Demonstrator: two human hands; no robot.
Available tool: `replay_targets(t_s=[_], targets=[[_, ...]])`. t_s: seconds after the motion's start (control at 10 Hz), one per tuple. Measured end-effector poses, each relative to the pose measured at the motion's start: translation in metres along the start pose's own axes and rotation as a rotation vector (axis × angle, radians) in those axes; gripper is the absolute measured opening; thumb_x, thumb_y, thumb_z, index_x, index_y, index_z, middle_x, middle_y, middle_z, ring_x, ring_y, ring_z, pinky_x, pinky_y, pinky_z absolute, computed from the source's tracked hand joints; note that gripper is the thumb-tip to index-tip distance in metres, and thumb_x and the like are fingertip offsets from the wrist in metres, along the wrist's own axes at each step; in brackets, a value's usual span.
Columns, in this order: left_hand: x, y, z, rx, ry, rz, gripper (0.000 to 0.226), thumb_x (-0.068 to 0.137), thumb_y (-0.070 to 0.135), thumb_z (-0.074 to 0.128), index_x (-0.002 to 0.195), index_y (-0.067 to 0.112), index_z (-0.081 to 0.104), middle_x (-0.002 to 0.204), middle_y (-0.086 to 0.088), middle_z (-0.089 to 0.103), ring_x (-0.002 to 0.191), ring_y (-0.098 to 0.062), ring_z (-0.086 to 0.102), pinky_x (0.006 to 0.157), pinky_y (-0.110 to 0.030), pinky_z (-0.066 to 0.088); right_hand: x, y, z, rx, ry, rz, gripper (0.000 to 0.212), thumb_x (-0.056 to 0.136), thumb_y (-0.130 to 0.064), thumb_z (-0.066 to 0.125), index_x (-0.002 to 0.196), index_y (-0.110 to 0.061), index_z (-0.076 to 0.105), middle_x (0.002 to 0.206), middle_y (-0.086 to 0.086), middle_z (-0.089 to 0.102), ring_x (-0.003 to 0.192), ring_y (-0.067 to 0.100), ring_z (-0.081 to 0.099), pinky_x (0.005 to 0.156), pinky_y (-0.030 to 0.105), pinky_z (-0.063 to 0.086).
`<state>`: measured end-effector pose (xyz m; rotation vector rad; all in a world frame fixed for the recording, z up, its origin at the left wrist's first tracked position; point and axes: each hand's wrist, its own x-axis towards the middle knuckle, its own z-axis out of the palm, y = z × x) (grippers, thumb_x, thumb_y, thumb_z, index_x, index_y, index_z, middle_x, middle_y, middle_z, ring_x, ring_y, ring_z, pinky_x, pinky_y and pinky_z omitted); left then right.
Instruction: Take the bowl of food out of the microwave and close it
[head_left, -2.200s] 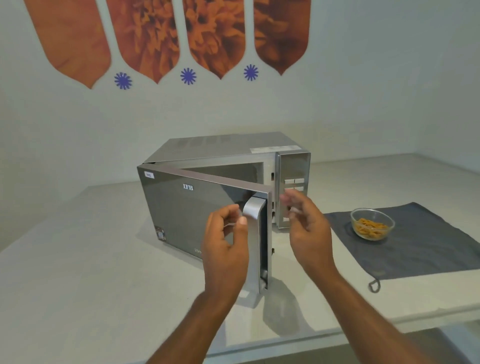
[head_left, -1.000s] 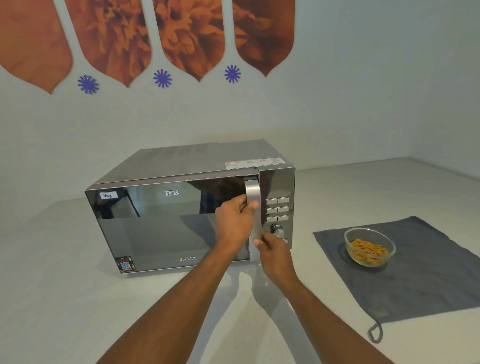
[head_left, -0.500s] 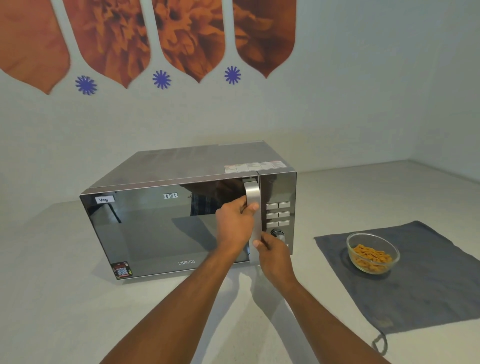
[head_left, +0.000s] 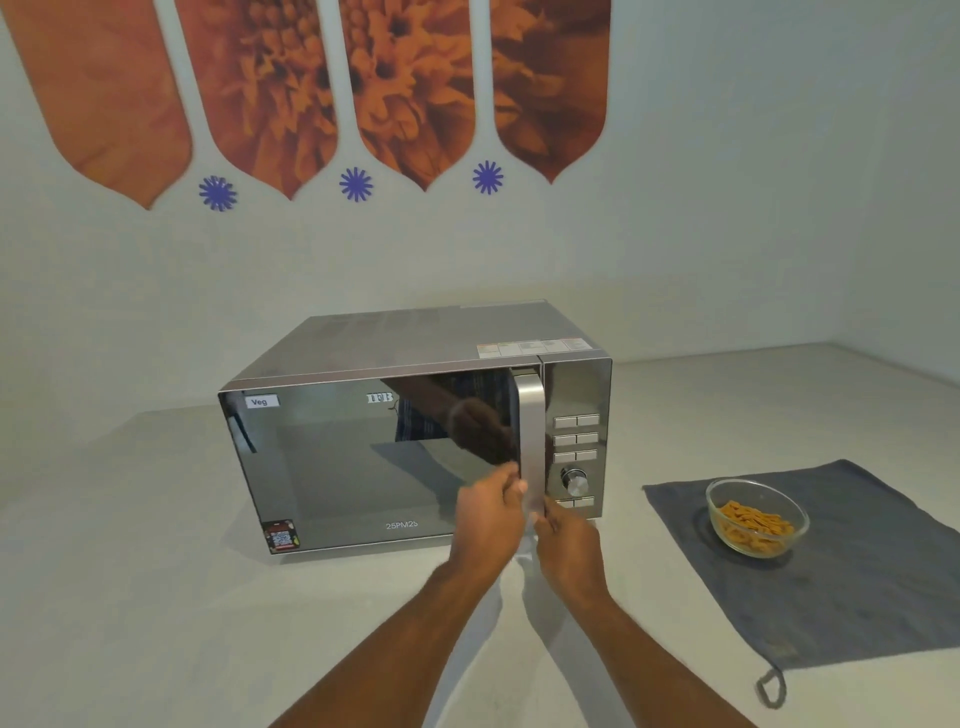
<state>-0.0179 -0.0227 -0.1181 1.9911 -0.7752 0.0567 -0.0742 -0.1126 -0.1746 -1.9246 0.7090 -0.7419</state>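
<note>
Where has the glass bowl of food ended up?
In the head view, the bowl sits on the grey cloth, on the counter to the right of the closed microwave.

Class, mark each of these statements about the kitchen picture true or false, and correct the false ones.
1. The microwave door is shut. True.
2. The bowl sits on top of the microwave. False: it stands on the grey cloth to the right.
3. The left hand and right hand are at the lower end of the door handle. True.
4. The bowl is empty. False: it holds orange food.
5. The door carries a label reading "Veg". True.
</note>
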Motion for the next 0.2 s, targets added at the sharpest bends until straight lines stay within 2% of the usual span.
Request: replay_targets(t_s=[0.1,0.2], targets=[[-0.027,-0.033,-0.005,0.133,-0.069,-0.036,0.028,0.104,0.027,0.046,0.118,0.016,0.069,0.11,-0.004,0.075,0.094,-0.02,0.07,0.084,-0.026,0.053,-0.018,0.004,0.01,-0.146,-0.002,0.077,0.037,0.099,-0.029,0.052,0.132,-0.012,0.058,0.124,0.011,0.069,0.114,0.031,0.065,0.095,0.033,0.049],[-0.048,-0.056,-0.022,0.351,-0.07,-0.011,0.036,0.104,0.034,0.041,0.129,0.02,0.063,0.126,-0.003,0.071,0.114,-0.024,0.067,0.097,-0.031,0.05,-0.038,-0.004,0.019,-0.294,-0.001,0.049,0.041,0.098,-0.034,0.052,0.135,-0.016,0.055,0.135,0.006,0.063,0.122,0.027,0.06,0.101,0.033,0.046]])
